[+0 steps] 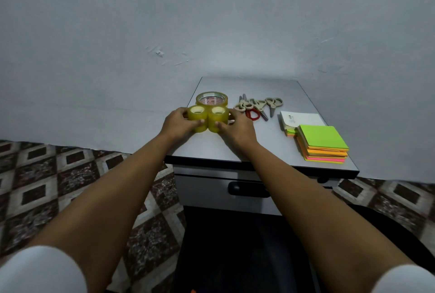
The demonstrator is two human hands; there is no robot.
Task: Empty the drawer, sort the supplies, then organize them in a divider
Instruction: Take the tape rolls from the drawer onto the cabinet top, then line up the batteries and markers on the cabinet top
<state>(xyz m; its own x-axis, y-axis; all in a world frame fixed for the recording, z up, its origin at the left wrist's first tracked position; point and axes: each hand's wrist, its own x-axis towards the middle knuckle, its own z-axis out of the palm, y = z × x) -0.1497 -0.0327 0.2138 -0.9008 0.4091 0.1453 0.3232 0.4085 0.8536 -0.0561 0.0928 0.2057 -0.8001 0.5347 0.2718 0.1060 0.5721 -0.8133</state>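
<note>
**White sleeves [40,269] lowest in view, both grips on the small tape rolls**

White sleeves sit nearest the camera at the bottom corners, and two bare forearms run up from them to the bench [266,142].

The left grip [179,121] is curled round the left small tape roll [197,116], with the thumb on its near face and the fingers round its far left side. The right grip [237,125] holds the right small tape roll [218,116] the same way, thumb in front and fingers round the right side. Both rolls are yellowish and stand on the bench with their cores facing up, touching each other between the two grips.

Just beyond the grips lies a large tape roll [211,98], flat and core up, close behind the two small ones. I cannot tell whether it touches them.

Right of the right grip lies a cluster of scissors: beige-handled pairs [274,103] and one red-handled pair [253,114], overlapping. Farther right is a white pad [303,117]. Beside it, nearer the bench's front edge, is a stack of neon sticky notes [323,138] with green on top.

Below the grips, under the bench top, a grey drawer [204,189] with a dark handle [249,189] is closed. Left of the left grip, patterned floor tiles [58,175] meet a pale wall [211,22].
</note>
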